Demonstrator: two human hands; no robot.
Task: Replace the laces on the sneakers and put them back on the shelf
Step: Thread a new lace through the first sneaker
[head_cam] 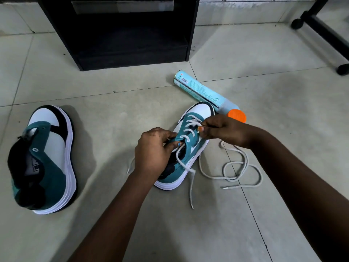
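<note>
Lying on the tiled floor (264, 53) nearest the viewer are the loose runs of a white lace (234, 168), coiled in loops just right of the sneaker being worked, with one metal-tipped end near the right forearm and another trailing down below the heel. A further tip shows on the floor left of the left wrist.

The laced sneaker (190, 146), teal and white with a white sole, stands upright at centre, toe pointing away. Several lace crossings are already threaded through its forward eyelets; the rear eyelets are not yet laced.

The left hand (153, 150) grips the teal eyelet flap on the near side, fingers curled round it, thumb on top. The right hand (222, 130) sits over the far side of the lacing, its fingers (201, 128) closed in a pinch on the lace at an upper crossing.

A second sneaker (45, 159), same colours, lies well apart to the left, with no lace in its visible eyelets.

Just beyond the worked sneaker's toe lies a pale blue spray can (204, 91) on its side, orange cap (237, 115) toward the right hand, touching or nearly touching the toe.

Farthest, a black shelf (130, 53) stands on the floor; a black wheeled frame (324, 33) occupies the upper right.
</note>
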